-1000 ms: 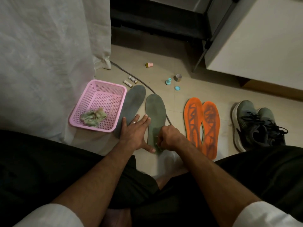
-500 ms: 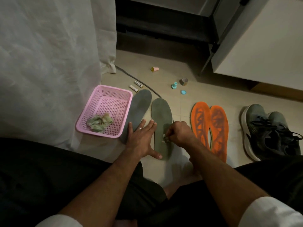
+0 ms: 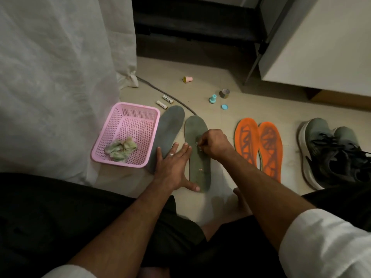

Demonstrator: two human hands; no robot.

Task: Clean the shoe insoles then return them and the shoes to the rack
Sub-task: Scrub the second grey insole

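Wiping now: the right hand [image 3: 213,144] has its fingers curled around a small pale wipe, hardly visible, on the right grey insole [image 3: 197,153] lying on the floor [image 3: 220,121].
Left hand [image 3: 173,167]: flat, fingers spread, thumb pressing the insole's heel.
Good way: I think strokes should go along the whole length, with the heel held firmly.
Waiting: left grey insole [image 3: 170,129], orange insoles [image 3: 259,147], grey shoes [image 3: 329,151].
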